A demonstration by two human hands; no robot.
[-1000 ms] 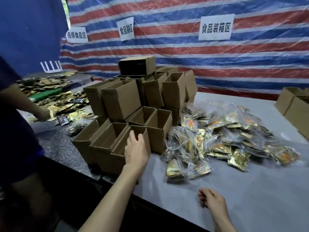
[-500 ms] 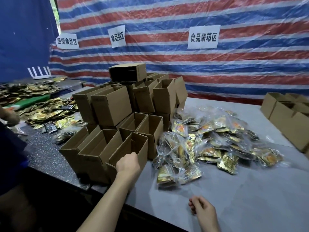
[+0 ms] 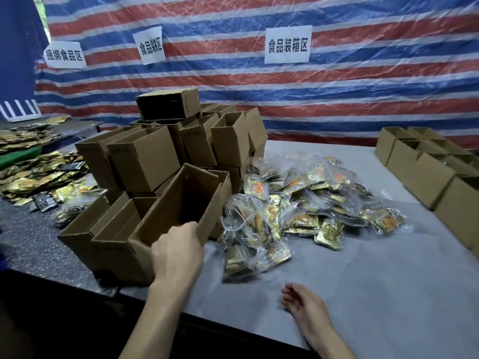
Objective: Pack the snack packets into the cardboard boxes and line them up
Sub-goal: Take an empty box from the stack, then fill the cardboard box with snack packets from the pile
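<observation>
Gripping open empty box (image 3: 178,203), left hand (image 3: 176,255), packets (image 3: 298,203) beside

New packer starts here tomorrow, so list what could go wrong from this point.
1. The left hand grips the tilted open box by one wall only; it may twist or slip.
2. Pulling it out could nudge the box stack, whose top box lies on its side.

Worktop (image 3: 363,281): stack of empty cardboard boxes (image 3: 145,159) at the left edge, running from the near edge toward the back. Open cardboard box (image 3: 181,203) at the stack's near right corner, tilted, its near rim in the left grip (image 3: 178,252). Heap of bagged snack packets (image 3: 298,203) at centre, just right of the stack. Row of cardboard boxes (image 3: 420,174) along the right edge. Loose snack packets (image 3: 39,172) on the adjoining worktop, left of the stack.
</observation>
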